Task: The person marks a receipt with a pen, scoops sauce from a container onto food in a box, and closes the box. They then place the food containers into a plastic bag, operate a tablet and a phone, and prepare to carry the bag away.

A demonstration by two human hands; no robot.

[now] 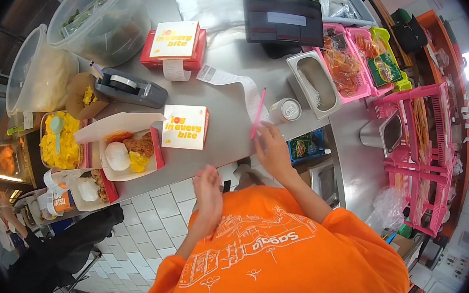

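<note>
My right hand [274,153] is at the counter's front edge, its fingers closed around the lower end of a pink pen [259,110]. Beside the pen lies a long curled paper receipt [232,80]. A drink can [286,110] stands just to the right. My left hand [208,187] hangs in front of the counter edge, fingers loosely bent and nothing visible in it. Nearest to it is a closed white and red meal box [186,127]. Left of that, an open box [127,151] holds rice, fried chicken and yellow food.
A tape dispenser [130,87], stacked boxes [172,44] and a dark tablet screen [283,18] stand farther back. At left are a tub of yellow food [63,141] and another open meal box [91,189]. A metal container [314,85] and pink baskets [344,62] are at right.
</note>
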